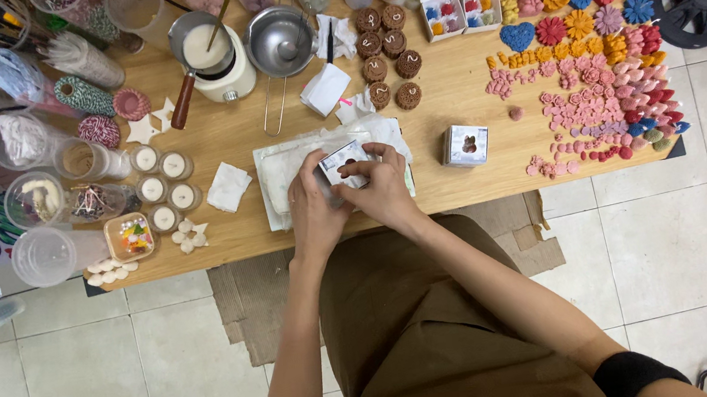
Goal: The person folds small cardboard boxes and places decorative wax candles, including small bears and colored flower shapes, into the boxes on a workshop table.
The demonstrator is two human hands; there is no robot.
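Head view: both hands (348, 192) around small box (343, 163)

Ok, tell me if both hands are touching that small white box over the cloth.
Touching. The head view shows the left hand and right hand both wrapped around the small white box, fingers overlapping its edges, no gap visible.

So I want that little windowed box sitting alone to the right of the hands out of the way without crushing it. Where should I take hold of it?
Grip the small box by its two opposite outer side walls, coming straight down from above. It lies with its cut-out window facing up, so pinching the top face would probably dent it. The table around it looks free enough for fingers, nearer the right hand.
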